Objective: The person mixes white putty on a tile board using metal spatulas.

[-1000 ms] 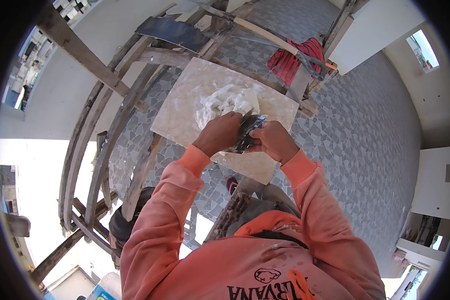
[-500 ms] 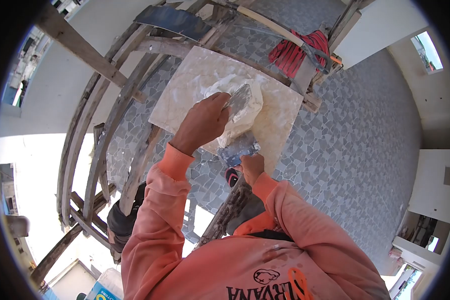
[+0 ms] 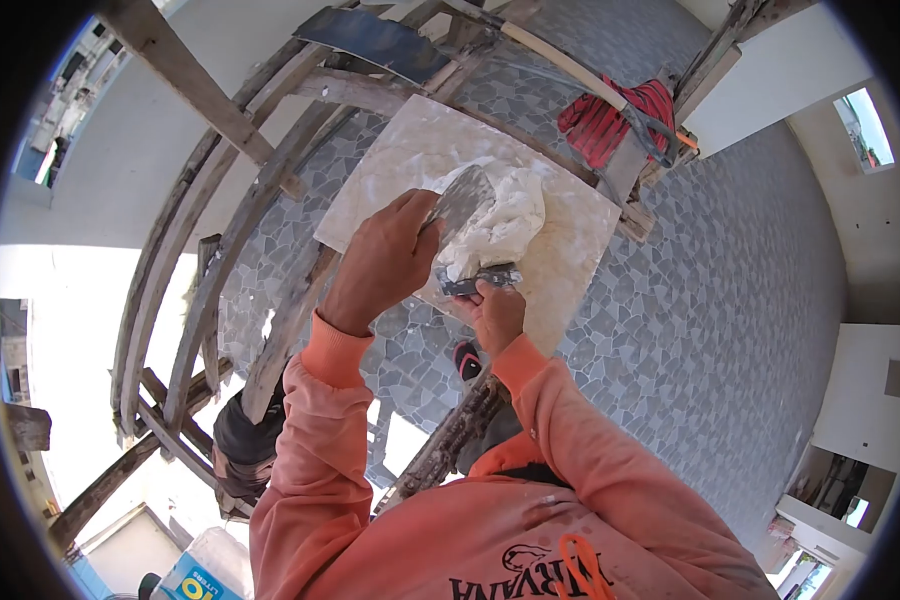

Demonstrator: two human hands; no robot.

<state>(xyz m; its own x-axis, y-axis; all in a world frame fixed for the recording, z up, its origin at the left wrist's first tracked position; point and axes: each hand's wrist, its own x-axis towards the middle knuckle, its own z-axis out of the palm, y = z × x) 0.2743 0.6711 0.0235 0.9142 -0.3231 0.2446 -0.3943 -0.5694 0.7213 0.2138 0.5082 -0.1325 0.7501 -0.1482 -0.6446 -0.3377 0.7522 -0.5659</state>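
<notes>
White putty (image 3: 500, 225) heaped on tile (image 3: 570, 250); my left hand (image 3: 385, 262) grips trowel (image 3: 462, 205), right hand (image 3: 497, 312) grips scraper (image 3: 478, 283); I'd scoop shallow

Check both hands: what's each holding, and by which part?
Left hand holds a putty knife by its handle end, blade over the white putty. Right hand holds a second scraper from below; the exact grip point is hidden.

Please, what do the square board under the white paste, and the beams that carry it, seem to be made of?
The board looks like a glossy ceramic or stone tile: beige, marbled, smooth. The beams are rough, weathered wood, grey-brown and unpainted.
</notes>
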